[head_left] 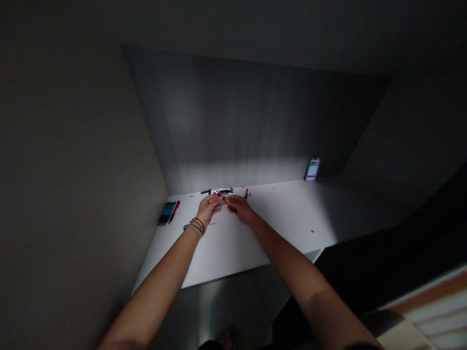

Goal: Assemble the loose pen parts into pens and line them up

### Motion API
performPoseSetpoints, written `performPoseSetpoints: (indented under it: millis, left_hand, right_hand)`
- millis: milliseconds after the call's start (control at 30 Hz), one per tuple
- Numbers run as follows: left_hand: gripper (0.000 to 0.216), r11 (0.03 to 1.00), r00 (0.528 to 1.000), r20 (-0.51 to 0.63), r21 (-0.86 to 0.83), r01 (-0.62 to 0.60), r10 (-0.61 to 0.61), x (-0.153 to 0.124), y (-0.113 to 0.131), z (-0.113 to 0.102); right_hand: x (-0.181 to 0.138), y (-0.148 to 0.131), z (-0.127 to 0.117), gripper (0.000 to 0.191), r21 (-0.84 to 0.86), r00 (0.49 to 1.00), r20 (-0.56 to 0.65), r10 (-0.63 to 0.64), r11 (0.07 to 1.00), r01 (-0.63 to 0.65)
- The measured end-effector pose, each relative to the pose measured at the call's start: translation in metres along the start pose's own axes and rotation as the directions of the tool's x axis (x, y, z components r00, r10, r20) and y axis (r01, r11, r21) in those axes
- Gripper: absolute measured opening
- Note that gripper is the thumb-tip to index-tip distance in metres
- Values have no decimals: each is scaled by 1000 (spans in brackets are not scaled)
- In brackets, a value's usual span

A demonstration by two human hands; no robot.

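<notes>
Over the white desk (233, 243) my two hands are close together. My right hand (240, 206) is closed around a red and black pen barrel (231, 207), which slants down to the right. With fingers pinched, my left hand (207, 208) grips a thin dark pen part (219, 194) at the near end of that barrel. Whether the two pieces touch is too small to tell. Behind the hands lie loose black, red and clear pen parts (226, 191). A red pen piece (246, 193) stands out just right of my right hand.
Several blue and black pens and a red one (175, 212) lie in a row at the desk's left end, near the wall. A phone (312, 170) leans against the back panel at the right. Small bits, one of them dark (313, 231), are scattered about.
</notes>
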State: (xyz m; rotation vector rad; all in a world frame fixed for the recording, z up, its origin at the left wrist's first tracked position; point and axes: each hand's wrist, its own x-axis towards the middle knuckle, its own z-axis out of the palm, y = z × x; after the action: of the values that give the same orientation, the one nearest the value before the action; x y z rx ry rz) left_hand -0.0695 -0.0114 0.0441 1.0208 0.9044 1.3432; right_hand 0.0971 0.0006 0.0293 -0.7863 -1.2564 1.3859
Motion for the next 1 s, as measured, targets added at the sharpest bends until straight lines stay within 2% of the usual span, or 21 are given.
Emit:
performPoseSetpoints:
  millis: [133, 567, 667, 800, 1000]
  left_hand:
    - [49, 1000, 998, -52, 13, -16, 17, 3, -4, -2]
    - [46, 1000, 999, 38, 17, -26, 25, 5, -1, 2]
    - [47, 997, 998, 9, 48, -61, 60, 6, -3, 3]
    - [52, 996, 996, -12, 1, -94, 94, 7, -3, 3]
    - [54, 998, 999, 43, -63, -27, 30, 3, 5, 2]
  right_hand:
    - [5, 6, -3, 44, 5, 1000, 29, -6, 1000, 6]
    - [12, 12, -4, 45, 1, 997, 73, -14, 1000, 13]
    - [12, 14, -5, 45, -35, 996, 93, -10, 999, 13]
    - [13, 16, -6, 43, -63, 993, 118, -20, 998, 28]
    - [12, 13, -5, 46, -36, 995, 98, 5, 999, -2]
